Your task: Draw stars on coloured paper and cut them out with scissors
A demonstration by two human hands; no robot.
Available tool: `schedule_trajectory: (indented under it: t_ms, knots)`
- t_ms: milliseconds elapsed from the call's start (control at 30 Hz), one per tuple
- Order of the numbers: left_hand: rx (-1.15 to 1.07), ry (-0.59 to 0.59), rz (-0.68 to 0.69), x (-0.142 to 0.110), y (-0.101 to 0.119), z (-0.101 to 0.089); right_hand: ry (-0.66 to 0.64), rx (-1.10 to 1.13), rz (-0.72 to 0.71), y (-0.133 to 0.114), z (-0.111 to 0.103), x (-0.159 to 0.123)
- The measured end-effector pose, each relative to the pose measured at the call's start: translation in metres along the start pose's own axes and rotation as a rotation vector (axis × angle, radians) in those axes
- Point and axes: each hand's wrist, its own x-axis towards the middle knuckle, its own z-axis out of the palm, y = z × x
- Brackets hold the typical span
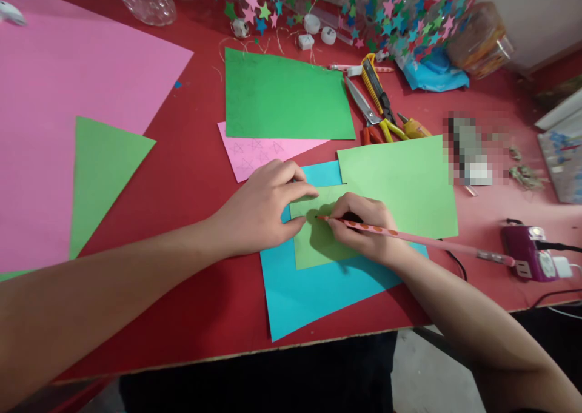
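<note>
My right hand [364, 228] grips a pink pencil [431, 243] with orange spots, its dark tip at the surface of a small light green paper [318, 255]. Faint pencil marks show near the top of that paper. My left hand [268, 204] rests at the paper's left edge, thumb and fingers apart, holding nothing. Under the small sheet lies a blue paper [295, 307]. A larger light green sheet [400, 188] lies just beyond my right hand. Above my left hand, a pink paper [254, 155] with drawn stars sits partly under a dark green sheet [286, 97].
Scissors [364, 104], a yellow box cutter [375, 82] and a yellow-handled tool [413, 128] lie at the back. Strings of paper stars [400, 13] hang behind. A purple power adapter [530, 252] with cords stands at right. Large pink paper [100, 67] covers the left of the red table [182, 292].
</note>
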Motion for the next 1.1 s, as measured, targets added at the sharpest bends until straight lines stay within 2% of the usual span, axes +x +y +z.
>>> schedule_trajectory:
  t_ms: [467,1100]
  knots:
    - [0.012,0.000,0.003,0.0010,0.0011,-0.0004,-0.040,0.007,-0.060,0.0070,0.0033,-0.0003]
    - [0.006,-0.001,0.012,-0.0002,0.0007,-0.0010,0.142,-0.095,0.045,-0.0006,0.0035,-0.0009]
